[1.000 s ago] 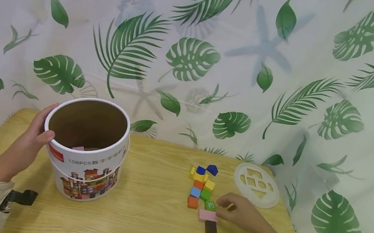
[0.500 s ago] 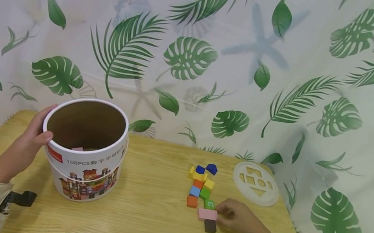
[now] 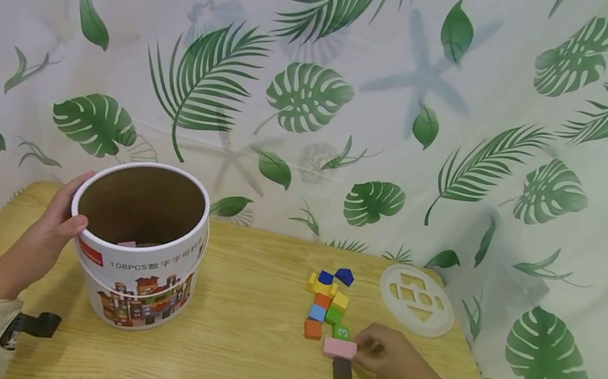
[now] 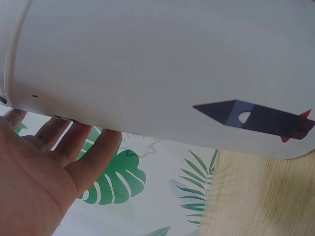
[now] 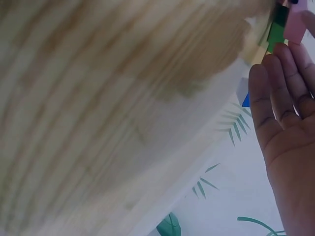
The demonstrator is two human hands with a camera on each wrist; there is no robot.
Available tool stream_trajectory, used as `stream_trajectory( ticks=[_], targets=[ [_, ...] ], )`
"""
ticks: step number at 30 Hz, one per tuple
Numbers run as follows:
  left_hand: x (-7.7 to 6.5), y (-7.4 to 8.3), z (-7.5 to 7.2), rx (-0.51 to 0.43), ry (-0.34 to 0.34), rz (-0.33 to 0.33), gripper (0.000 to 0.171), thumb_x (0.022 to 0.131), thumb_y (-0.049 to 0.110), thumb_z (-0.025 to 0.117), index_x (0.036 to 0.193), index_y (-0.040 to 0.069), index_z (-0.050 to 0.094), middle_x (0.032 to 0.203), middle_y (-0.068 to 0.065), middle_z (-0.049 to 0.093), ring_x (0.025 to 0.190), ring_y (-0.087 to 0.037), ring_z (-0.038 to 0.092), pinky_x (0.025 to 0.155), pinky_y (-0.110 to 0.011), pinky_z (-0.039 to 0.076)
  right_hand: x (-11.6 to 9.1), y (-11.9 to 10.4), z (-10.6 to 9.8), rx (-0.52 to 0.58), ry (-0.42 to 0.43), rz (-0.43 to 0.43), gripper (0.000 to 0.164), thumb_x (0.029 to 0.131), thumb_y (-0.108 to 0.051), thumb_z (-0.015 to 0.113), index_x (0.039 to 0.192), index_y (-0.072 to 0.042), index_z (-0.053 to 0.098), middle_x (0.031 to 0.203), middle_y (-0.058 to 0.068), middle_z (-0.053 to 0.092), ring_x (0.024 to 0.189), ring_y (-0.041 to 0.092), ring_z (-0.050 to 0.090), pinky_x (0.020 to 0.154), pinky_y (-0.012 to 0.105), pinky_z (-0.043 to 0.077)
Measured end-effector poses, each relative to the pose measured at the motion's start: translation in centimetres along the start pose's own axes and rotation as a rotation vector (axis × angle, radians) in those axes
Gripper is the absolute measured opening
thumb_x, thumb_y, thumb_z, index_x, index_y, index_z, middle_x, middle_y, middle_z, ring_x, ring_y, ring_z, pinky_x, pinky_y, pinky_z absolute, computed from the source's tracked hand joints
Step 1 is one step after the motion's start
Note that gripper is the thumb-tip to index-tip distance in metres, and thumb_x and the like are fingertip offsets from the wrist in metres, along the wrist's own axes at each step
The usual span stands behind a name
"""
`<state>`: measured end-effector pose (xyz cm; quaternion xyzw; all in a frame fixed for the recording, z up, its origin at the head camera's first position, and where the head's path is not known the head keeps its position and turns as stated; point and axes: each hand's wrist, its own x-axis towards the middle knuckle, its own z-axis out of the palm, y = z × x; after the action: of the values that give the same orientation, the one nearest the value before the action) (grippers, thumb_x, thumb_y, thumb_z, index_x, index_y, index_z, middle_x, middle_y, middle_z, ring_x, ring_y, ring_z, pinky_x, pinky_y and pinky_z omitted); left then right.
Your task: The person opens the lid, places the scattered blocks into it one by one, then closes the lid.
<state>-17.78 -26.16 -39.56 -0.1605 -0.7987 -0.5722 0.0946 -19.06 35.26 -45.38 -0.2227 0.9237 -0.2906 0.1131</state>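
My left hand [image 3: 51, 228] grips the white bucket [image 3: 143, 286] at its left side, thumb over the rim and fingers along the outer wall. In the left wrist view, several fingers [image 4: 98, 152] lie against that wall. My right hand [image 3: 390, 358] pinches the right end of a pink block [image 3: 339, 348] between thumb and fingers. In the right wrist view, the pink block [image 5: 296, 23] shows at the top right corner by the fingertips. A green block with a 3 [image 3: 341, 332] lies just behind it, and a dark brown block [image 3: 342, 369] just in front.
Beyond the green block lie an orange block [image 3: 312, 330], a light blue block [image 3: 317, 312], a yellow block [image 3: 340, 301] and several others. A round translucent lid [image 3: 442, 320] with shape cutouts lies at the back right. Inside the bucket a pink piece [image 3: 127, 244] shows. A leaf-print curtain [image 3: 299, 148] hangs behind.
My right hand has come down from above the blocks and taken hold of the pink block, which has shifted slightly away from the brown one. The left hand stays on the bucket.
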Motion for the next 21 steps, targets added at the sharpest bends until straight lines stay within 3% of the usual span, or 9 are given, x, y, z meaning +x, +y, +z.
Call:
stream_trajectory(
  ticks=[9,14,21],
  targets=[
    [-0.1,0.1,-0.1,0.027,-0.01,-0.012,0.069,0.107,0.031,0.042,0.166,0.032,0.006,0.161,-0.007,0.022,0.136,-0.012,0.028,0.102,-0.025,0.037,-0.1,-0.4,-0.6,0.027,0.058,0.004,0.018,0.095,-0.031,0.077,0.105,-0.016,0.073,0.106,-0.005,0.069,0.098,0.014,0.065,0.085,0.036,0.058],
    [0.0,0.2,-0.1,0.042,-0.012,-0.017,0.069,0.107,0.03,0.042,0.166,0.032,0.005,0.162,-0.007,0.021,0.138,-0.017,0.027,0.104,-0.029,0.037,0.1,-0.5,-1.1,0.036,0.174,-0.054,0.013,0.095,-0.027,0.078,0.104,-0.02,0.072,0.105,-0.006,0.069,0.096,0.012,0.065,0.082,0.035,0.059],
    [0.0,0.0,0.0,0.031,-0.007,0.006,0.068,0.108,0.024,0.042,0.166,0.03,0.006,0.161,-0.009,0.021,0.134,-0.008,0.028,0.098,-0.016,0.036,1.5,-2.1,-2.1,0.017,0.322,-0.098,0.015,0.093,-0.022,0.08,0.105,-0.018,0.072,0.104,-0.005,0.07,0.095,0.018,0.067,0.08,0.037,0.059]
  ],
)
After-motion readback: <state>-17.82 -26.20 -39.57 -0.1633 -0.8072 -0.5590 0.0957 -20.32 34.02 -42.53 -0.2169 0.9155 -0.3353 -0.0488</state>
